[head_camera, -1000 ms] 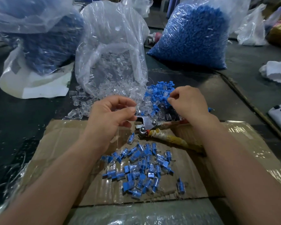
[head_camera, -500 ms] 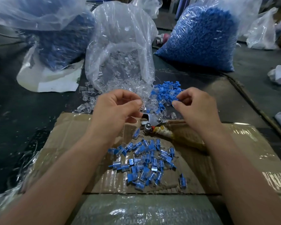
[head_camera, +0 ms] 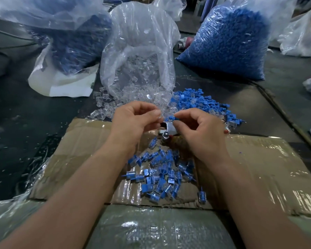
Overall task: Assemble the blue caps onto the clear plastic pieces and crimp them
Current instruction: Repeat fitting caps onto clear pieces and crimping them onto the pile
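Blue cap (head_camera: 170, 117) pinched by thumb and forefinger of right hand (head_camera: 201, 133), just beside left hand (head_camera: 135, 123), above crimper (head_camera: 166, 131) | left fingers pinch clear piece (head_camera: 160, 115), blurred | cardboard (head_camera: 258, 159) below, finished pile (head_camera: 162, 177) near | risk: cap seated askew could slip and fall among loose caps (head_camera: 205, 103).

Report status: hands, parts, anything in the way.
Left hand, right hand pinched, fingertips nearly meeting over crimper; held parts too small to tell. Capped pieces piled on cardboard. Nothing blocking.
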Available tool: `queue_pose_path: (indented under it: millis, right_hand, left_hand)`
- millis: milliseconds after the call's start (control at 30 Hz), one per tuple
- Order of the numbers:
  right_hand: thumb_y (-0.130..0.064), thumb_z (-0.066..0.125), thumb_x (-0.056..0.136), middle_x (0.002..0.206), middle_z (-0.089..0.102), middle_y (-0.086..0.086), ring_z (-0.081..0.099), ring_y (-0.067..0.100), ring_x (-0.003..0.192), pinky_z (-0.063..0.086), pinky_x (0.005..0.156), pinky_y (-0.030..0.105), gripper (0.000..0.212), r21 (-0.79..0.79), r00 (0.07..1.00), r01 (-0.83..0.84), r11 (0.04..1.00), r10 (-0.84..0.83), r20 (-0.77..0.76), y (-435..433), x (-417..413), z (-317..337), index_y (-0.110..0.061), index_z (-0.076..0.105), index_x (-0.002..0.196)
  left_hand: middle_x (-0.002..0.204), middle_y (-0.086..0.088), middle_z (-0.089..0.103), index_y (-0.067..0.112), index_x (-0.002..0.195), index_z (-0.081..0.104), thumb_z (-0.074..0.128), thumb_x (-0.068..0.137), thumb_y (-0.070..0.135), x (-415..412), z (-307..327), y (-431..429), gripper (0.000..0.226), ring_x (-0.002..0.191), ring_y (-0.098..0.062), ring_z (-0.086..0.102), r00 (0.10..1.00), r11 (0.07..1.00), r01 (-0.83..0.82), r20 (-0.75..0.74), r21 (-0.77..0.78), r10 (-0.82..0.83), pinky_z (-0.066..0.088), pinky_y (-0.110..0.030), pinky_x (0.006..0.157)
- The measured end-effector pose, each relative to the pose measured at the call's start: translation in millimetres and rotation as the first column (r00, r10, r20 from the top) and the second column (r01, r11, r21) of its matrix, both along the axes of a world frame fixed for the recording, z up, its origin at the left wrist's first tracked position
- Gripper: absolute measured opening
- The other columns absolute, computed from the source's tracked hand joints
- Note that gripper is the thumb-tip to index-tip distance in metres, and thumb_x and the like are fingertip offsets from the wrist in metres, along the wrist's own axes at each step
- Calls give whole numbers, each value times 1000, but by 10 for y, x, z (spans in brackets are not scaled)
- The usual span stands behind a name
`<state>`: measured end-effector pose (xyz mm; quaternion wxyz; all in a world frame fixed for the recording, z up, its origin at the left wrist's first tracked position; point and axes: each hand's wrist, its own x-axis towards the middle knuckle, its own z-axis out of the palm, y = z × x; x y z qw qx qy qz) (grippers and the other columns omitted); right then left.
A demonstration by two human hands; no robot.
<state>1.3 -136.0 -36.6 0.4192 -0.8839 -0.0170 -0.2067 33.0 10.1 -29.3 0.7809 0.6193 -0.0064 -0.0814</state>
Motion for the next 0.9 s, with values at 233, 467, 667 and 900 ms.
queue_pose_path:
  millis: [233,467,667,900]
  right_hand:
    - [-11,67,81,80,59,-18,59,-3,78,47,73,9,15,-6,991,-20,1000,21,131,-5,28,-20,-14,69,95]
    - [-9,67,79,78,61,-11,61,4,75,51,72,18,13,22,984,-59,998,54,172,54,-33,41,-11,70,92]
    - [-9,67,79,73,60,-15,62,3,70,52,68,18,12,-19,982,-44,999,47,185,45,-57,55,-12,71,90]
    - [-11,71,78,69,59,-20,61,0,73,49,65,11,12,9,989,-103,995,101,104,6,-50,70,-20,69,85]
  left_hand:
    - [71,-10,67,6,77,66,62,79,-4,-31,-51,-71,10,65,-16,65,997,997,34,61,65,-38,57,-22,63]
    - [57,-5,65,5,76,63,61,78,-7,-101,6,-117,11,49,-11,62,991,997,41,128,71,-49,53,-19,49]
    - [60,-3,67,12,82,63,63,78,-5,-146,8,-119,17,53,-12,64,980,994,18,193,107,-38,55,-22,53]
    - [63,-10,67,6,82,64,63,77,-9,-156,25,-99,15,53,-15,64,971,984,77,211,160,-111,56,-24,53]
